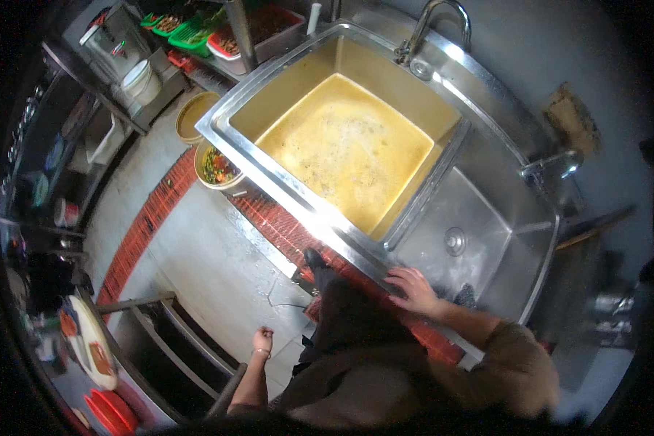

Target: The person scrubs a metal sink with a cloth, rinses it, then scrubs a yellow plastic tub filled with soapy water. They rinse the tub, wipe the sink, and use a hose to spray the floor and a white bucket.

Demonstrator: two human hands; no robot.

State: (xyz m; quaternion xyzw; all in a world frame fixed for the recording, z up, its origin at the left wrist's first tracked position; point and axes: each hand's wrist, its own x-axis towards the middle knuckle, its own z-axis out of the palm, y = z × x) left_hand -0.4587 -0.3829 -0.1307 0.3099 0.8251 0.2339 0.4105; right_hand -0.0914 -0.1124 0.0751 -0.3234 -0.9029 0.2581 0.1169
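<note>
My right hand (412,290) rests with spread fingers on the front rim of the steel double sink (310,210), beside the right basin (482,218), where a drain (455,241) shows. My left hand (262,339) hangs low over the floor, away from the sink, its fingers curled; nothing is seen in it. Yellowish, cloudy liquid (354,147) with specks fills part of the left basin. A curved metal faucet (441,16) stands behind that basin, and a second faucet (550,165) is behind the right one.
A bucket of food scraps (218,166) and another round tub (193,117) stand on the floor left of the sink. Red matting (147,234) crosses the floor. Green baskets (191,37) are on a shelf. At lower left are a metal rack (180,349) and red plastic items (110,412).
</note>
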